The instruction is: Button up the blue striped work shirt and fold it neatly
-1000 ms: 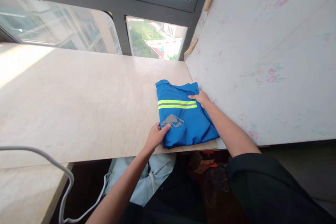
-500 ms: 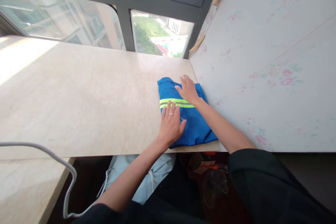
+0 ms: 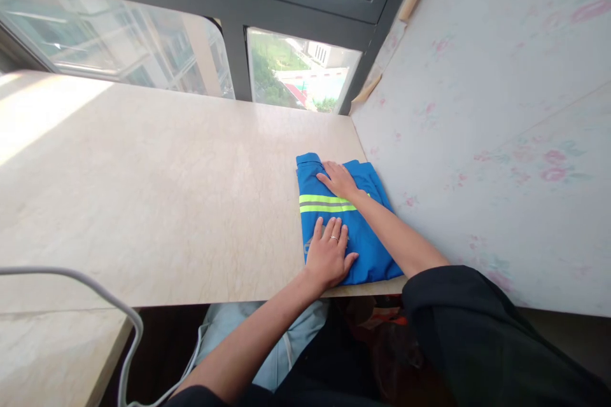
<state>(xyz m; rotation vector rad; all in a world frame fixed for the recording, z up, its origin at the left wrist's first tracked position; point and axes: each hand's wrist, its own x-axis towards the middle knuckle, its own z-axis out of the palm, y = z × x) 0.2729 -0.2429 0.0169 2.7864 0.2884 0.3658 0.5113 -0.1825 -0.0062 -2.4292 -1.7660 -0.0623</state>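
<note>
A folded blue garment [image 3: 367, 238] with two yellow-green reflective stripes lies at the right end of a pale marble-look table [image 3: 157, 191], close to the wall. My left hand [image 3: 328, 255] lies flat on its near part, fingers spread, a ring on one finger, covering a grey logo. My right hand [image 3: 340, 179] presses flat on the far part, just above the stripes. Neither hand grips the cloth.
A wall [image 3: 491, 121] with faint floral paper stands right beside the garment. Dark-framed windows [image 3: 229, 32] run along the table's far edge. A white cable [image 3: 95, 296] curves over the near left edge. Light blue cloth [image 3: 248, 337] lies below the table.
My hands went from gripping the garment's near-left and right edges to lying flat on top. Since half a second ago both hands slid toward me over the cloth.
</note>
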